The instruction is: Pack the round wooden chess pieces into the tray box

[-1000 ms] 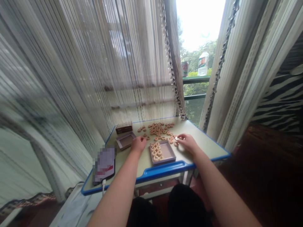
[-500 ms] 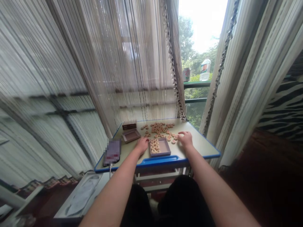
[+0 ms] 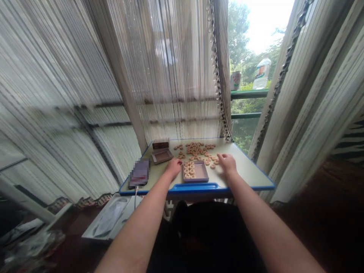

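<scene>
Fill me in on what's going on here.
A person sits at a small blue-edged table with loose wooden Chinese chess pieces spread across it. Their right hand is beside those pieces. Their left hand is next to a shallow tray that holds two columns of similar pieces.

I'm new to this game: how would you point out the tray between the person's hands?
Start at the small blue-edged table under the window. Near its front edge, between the left hand and right hand, sits a shallow mauve-grey tray. Unlike the matching tray farther back, it has round wooden chess pieces lined up along its left side.
</scene>
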A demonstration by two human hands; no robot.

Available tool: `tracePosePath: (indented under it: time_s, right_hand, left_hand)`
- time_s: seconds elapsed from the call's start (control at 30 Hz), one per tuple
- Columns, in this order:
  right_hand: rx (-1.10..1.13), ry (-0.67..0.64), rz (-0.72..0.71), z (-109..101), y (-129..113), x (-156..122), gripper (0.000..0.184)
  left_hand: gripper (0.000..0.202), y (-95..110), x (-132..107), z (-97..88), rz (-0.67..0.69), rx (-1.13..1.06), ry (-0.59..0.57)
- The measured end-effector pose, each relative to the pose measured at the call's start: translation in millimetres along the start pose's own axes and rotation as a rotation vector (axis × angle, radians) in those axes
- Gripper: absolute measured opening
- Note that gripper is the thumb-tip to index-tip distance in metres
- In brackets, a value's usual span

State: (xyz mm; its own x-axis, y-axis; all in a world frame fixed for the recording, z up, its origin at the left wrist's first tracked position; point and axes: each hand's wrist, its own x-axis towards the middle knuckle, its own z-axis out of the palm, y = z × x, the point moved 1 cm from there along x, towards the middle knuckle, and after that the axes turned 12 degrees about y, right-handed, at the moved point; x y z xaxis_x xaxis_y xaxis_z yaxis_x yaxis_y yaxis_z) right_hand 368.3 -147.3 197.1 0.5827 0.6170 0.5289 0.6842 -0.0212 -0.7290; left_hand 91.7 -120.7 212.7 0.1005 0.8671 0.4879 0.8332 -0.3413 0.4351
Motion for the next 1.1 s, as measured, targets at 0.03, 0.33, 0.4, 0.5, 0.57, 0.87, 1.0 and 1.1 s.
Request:
tracePosePath:
  time_s: [0.03,0.33,0.4,0.5,0.57,0.87,1.0,1.1]
  right_hand:
    - [0.004,0.011,0.016,-1,0,1,0.046]
    - [0.035,0.059,0.032,-7,-1,0,0.049]
    - [0.043,0.072,0.035,-7,-1,0,0.049]
    - [0.061,0.059,0.021,-7,-1,-1,0.048]
    - [0.062,0.052,0.021,-7,-2,0,0.047]
    - [0.026,0.023,0.033,-3,-2,1,0.039]
    - [0.015,-0.003,-0.002,3,-1,1,0.034]
    - [-0.003,-0.013,-0.031,2,-6,-1,0.031]
  left_hand:
    - [0.03,-1,0,0.6,-0.005,-0.007,0.0]
    - [0.031,-6,-1,2.4,-0.05,-0.082,0.024]
    - [0.031,-6,-2,2.0,-0.06,-0.088,0.022]
    - [0.031,-5,-2,1.2,-0.069,-0.087,0.019]
    - [0.031,-3,-2,0.7,-0.074,-0.085,0.017]
    - [0.033,-5,2,2.6,-0.118,-0.068,0.008]
    - [0.029,-3,6,2.9,-0.154,-0.032,0.003]
    - [0.027,1,13,1.7,-0.203,0.09,-0.028]
